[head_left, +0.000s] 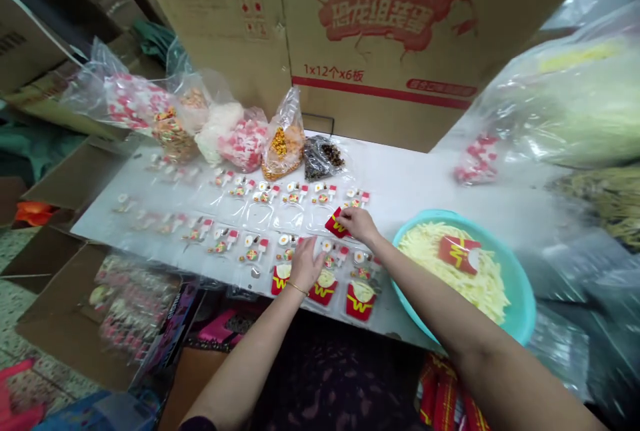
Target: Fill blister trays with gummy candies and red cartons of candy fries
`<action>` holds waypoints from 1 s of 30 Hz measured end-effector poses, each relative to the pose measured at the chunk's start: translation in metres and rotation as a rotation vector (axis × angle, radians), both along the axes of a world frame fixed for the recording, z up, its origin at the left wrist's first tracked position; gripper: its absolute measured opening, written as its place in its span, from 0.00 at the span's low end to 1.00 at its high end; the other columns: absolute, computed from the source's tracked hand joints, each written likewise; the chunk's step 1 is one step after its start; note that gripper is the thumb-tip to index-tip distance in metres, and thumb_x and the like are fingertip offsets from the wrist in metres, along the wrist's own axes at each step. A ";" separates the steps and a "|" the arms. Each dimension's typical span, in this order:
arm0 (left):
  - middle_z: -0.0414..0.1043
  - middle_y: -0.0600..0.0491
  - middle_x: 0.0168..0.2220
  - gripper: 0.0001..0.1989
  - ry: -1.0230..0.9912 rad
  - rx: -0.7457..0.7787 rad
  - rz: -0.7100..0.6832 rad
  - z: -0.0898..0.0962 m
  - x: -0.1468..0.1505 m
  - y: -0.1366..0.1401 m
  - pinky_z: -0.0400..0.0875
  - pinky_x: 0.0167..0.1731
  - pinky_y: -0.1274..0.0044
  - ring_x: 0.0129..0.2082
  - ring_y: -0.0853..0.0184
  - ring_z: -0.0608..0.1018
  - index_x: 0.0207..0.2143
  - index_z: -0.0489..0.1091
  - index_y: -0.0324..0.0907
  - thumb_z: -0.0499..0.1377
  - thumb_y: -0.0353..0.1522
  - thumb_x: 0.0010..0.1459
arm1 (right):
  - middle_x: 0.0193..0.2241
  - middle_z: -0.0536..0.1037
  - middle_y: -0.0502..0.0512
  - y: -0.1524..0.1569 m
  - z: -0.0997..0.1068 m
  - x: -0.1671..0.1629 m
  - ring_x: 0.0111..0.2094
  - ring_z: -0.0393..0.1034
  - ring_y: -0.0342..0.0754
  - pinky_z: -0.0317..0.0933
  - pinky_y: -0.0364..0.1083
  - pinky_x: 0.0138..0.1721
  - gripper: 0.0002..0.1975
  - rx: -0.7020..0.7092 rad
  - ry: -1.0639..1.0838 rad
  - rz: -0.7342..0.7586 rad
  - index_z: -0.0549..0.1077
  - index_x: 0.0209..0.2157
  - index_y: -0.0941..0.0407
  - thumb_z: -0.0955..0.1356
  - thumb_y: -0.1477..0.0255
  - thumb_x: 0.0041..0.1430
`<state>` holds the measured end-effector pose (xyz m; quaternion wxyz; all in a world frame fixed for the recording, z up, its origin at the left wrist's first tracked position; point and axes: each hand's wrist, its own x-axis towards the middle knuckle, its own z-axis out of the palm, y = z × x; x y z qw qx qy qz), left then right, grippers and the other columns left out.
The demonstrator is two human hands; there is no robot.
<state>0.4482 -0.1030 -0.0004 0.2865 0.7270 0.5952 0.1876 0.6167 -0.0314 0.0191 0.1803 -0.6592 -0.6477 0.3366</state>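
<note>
My right hand [357, 224] pinches a small red toy fries carton [337, 223] with a yellow "W"-like mark, above the far row of clear bags. My left hand [306, 266] lies over the near row, fingers stretched and thumb apart, touching the bags. Beside it, a red fries carton [324, 292] with pale pieces lies in a bag, and another fries carton [360, 301] lies to the right. Small miniature pieces [254, 248], egg-like and red-and-white, sit in each bag. What lies under my left fingers is hidden.
A turquoise basin [525, 311] of pale fry-like strips holds another red carton [459, 253]. Knotted bags of small parts, including a pink-and-white one [245, 143] and a dark one [323, 158], line the table's back. A large cardboard box [380, 108] stands behind.
</note>
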 end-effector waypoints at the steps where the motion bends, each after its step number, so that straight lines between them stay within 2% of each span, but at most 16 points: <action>1: 0.63 0.41 0.49 0.20 0.067 0.016 -0.064 -0.007 -0.003 0.006 0.58 0.50 0.65 0.51 0.59 0.64 0.49 0.59 0.35 0.50 0.32 0.53 | 0.25 0.74 0.50 0.015 -0.004 -0.004 0.26 0.64 0.41 0.52 0.39 0.26 0.08 0.018 -0.072 0.002 0.72 0.24 0.58 0.63 0.72 0.51; 4: 0.61 0.38 0.51 0.21 0.239 -0.016 -0.207 -0.026 -0.001 0.023 0.57 0.51 0.67 0.52 0.58 0.64 0.50 0.59 0.32 0.48 0.29 0.53 | 0.28 0.76 0.54 0.046 -0.018 -0.023 0.31 0.66 0.44 0.53 0.41 0.30 0.09 0.049 -0.288 0.049 0.74 0.26 0.57 0.62 0.72 0.52; 7: 0.56 0.33 0.54 0.23 0.359 -0.103 -0.260 -0.042 0.009 0.036 0.57 0.51 0.68 0.53 0.57 0.62 0.51 0.57 0.26 0.48 0.28 0.52 | 0.30 0.76 0.56 0.059 -0.037 -0.042 0.35 0.67 0.47 0.53 0.42 0.34 0.10 -0.002 -0.437 0.106 0.74 0.28 0.56 0.61 0.72 0.53; 12: 0.53 0.30 0.55 0.25 0.396 -0.112 -0.325 -0.059 0.020 0.041 0.52 0.53 0.66 0.58 0.56 0.54 0.51 0.54 0.21 0.47 0.30 0.52 | 0.35 0.75 0.57 0.061 -0.067 -0.051 0.36 0.68 0.47 0.55 0.41 0.34 0.12 -0.143 -0.410 0.157 0.71 0.37 0.56 0.60 0.73 0.54; 16: 0.54 0.31 0.55 0.25 0.387 -0.127 -0.308 -0.063 0.020 0.039 0.51 0.54 0.66 0.58 0.57 0.55 0.52 0.53 0.21 0.45 0.29 0.53 | 0.36 0.75 0.56 0.058 -0.073 -0.046 0.35 0.68 0.46 0.57 0.41 0.34 0.14 -0.156 -0.327 0.216 0.68 0.42 0.57 0.60 0.76 0.53; 19: 0.55 0.30 0.54 0.26 0.388 -0.137 -0.309 -0.060 0.019 0.041 0.52 0.54 0.69 0.57 0.57 0.57 0.51 0.54 0.20 0.47 0.29 0.52 | 0.42 0.73 0.56 0.055 -0.069 -0.040 0.42 0.67 0.46 0.57 0.42 0.41 0.14 -0.097 -0.286 0.243 0.69 0.41 0.57 0.59 0.79 0.54; 21: 0.54 0.31 0.54 0.26 0.382 -0.134 -0.299 -0.057 0.018 0.043 0.53 0.54 0.70 0.56 0.57 0.58 0.51 0.55 0.20 0.48 0.28 0.50 | 0.46 0.70 0.57 0.049 -0.063 -0.033 0.46 0.64 0.45 0.55 0.42 0.46 0.16 -0.022 -0.240 0.188 0.69 0.43 0.57 0.59 0.80 0.54; 24: 0.54 0.32 0.55 0.25 0.362 -0.103 -0.280 -0.050 0.014 0.043 0.56 0.52 0.72 0.54 0.58 0.61 0.50 0.57 0.23 0.48 0.26 0.49 | 0.43 0.72 0.57 0.025 -0.047 -0.014 0.45 0.65 0.47 0.57 0.44 0.47 0.15 0.072 -0.115 0.095 0.70 0.42 0.58 0.60 0.79 0.53; 27: 0.54 0.36 0.56 0.24 0.338 -0.058 -0.272 -0.043 0.009 0.037 0.61 0.48 0.73 0.49 0.61 0.67 0.51 0.58 0.28 0.47 0.25 0.49 | 0.38 0.75 0.55 -0.022 -0.022 0.020 0.40 0.68 0.46 0.60 0.45 0.43 0.12 0.212 0.011 -0.007 0.72 0.38 0.56 0.60 0.74 0.54; 30: 0.55 0.37 0.56 0.22 0.347 -0.031 -0.287 -0.038 0.004 0.029 0.63 0.46 0.72 0.46 0.61 0.70 0.49 0.59 0.31 0.48 0.26 0.50 | 0.34 0.75 0.55 -0.087 0.001 0.071 0.37 0.69 0.46 0.62 0.46 0.40 0.12 0.332 0.001 -0.241 0.73 0.35 0.56 0.60 0.68 0.55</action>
